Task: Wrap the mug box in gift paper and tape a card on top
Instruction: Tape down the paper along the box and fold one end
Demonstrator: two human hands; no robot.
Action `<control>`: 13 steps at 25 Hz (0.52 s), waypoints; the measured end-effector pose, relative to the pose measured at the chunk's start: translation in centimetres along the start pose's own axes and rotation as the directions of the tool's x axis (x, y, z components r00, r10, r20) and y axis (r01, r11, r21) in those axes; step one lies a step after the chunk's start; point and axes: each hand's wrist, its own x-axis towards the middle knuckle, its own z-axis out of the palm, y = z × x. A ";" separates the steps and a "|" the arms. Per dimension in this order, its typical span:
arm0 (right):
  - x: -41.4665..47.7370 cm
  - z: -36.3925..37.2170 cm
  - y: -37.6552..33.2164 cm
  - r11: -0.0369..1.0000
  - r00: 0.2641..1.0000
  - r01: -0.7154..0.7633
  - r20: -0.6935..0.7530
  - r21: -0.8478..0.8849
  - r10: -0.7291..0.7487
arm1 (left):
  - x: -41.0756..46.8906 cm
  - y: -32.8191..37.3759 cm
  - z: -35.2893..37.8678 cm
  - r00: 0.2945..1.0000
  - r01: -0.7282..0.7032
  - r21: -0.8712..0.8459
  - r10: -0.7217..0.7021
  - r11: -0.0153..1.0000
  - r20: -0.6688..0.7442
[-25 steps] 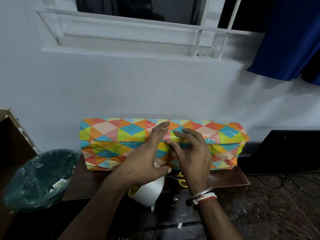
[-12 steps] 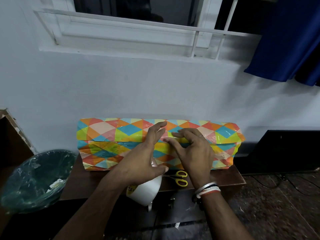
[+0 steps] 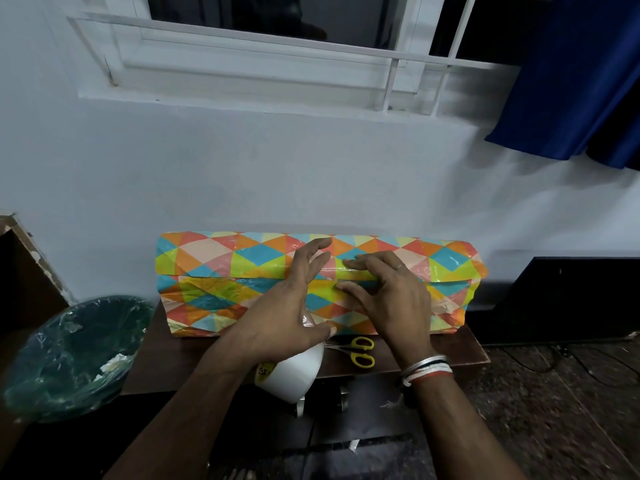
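Observation:
The mug box (image 3: 214, 265) is a long parcel in bright triangle-patterned gift paper, lying on a small brown table (image 3: 436, 355) against the wall. The paper's overlapping seam runs along its front face. My right hand (image 3: 391, 296) presses flat on that seam with straight fingers. My left hand (image 3: 287, 306) lays its straight fingers on the paper beside it, while its thumb hooks a white roll of clear tape (image 3: 291, 372) that hangs under the palm. No card is in view.
Yellow-handled scissors (image 3: 362, 351) lie on the table in front of the parcel. A green bin (image 3: 69, 355) lined with plastic stands at the left. A dark low unit (image 3: 571, 299) is at the right, and a blue curtain (image 3: 571, 81) hangs above it.
Both hands stay on the seam. My left fingers have stretched a little higher over the paper, and my right fingers have smoothed slightly along the fold.

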 end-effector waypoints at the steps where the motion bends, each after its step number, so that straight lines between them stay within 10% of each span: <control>1: -0.2 0.2 -0.2 0.999 1.000 0.010 -0.003 -0.031 -0.010 | 0.0 0.0 0.1 1.000 -0.001 0.007 0.001 1.000 0.001; 13: -1.5 0.0 -0.4 0.993 0.997 0.053 0.052 -0.109 -0.048 | -0.6 -0.7 1.2 0.997 -0.026 -0.156 0.014 0.987 -0.076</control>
